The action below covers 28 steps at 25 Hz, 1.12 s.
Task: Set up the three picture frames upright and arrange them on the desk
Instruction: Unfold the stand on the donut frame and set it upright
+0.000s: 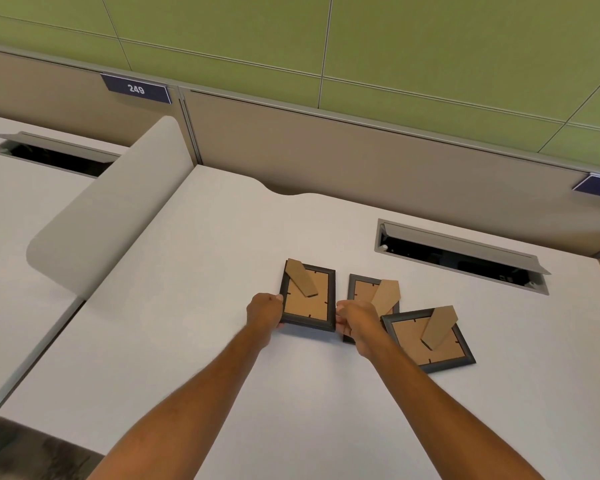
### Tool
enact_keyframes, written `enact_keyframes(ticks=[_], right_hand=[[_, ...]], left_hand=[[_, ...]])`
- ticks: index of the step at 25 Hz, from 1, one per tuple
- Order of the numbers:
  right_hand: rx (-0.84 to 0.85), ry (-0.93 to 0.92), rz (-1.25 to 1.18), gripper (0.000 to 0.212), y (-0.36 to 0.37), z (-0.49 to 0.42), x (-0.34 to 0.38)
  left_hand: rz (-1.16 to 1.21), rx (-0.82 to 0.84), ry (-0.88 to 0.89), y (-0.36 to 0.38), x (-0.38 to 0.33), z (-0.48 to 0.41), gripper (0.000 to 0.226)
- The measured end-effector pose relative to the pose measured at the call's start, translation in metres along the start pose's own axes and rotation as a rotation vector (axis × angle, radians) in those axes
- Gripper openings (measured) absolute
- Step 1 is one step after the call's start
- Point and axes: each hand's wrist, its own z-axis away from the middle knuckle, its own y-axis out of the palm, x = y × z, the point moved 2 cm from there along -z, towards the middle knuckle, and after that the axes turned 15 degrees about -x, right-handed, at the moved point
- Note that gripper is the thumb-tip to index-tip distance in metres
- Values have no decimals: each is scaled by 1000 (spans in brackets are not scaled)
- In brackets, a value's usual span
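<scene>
Three small black picture frames lie face down on the white desk, brown backs and cardboard stands showing. My left hand grips the left edge of the left frame. My right hand grips that frame's right edge. The middle frame lies just right of it, partly hidden by my right hand. The right frame, turned at an angle, overlaps the middle frame's lower corner.
An open cable slot with a raised grey flap is cut into the desk behind the frames. A rounded grey divider stands at the desk's left edge. A beige partition closes off the back.
</scene>
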Motion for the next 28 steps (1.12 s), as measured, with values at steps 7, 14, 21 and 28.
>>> enact_keyframes(ticks=[7, 14, 21, 28], right_hand=[[172, -343, 74, 61, -20, -2, 0], [161, -1012, 436, 75, -17, 7, 20], [272, -948, 231, 55, -18, 12, 38], [316, -808, -23, 31, -20, 23, 57]], left_hand=[[95, 37, -40, -11, -21, 5, 26], [148, 168, -54, -25, -47, 12, 25], [249, 245, -5, -46, -60, 13, 36], [359, 305, 15, -49, -74, 11, 56]])
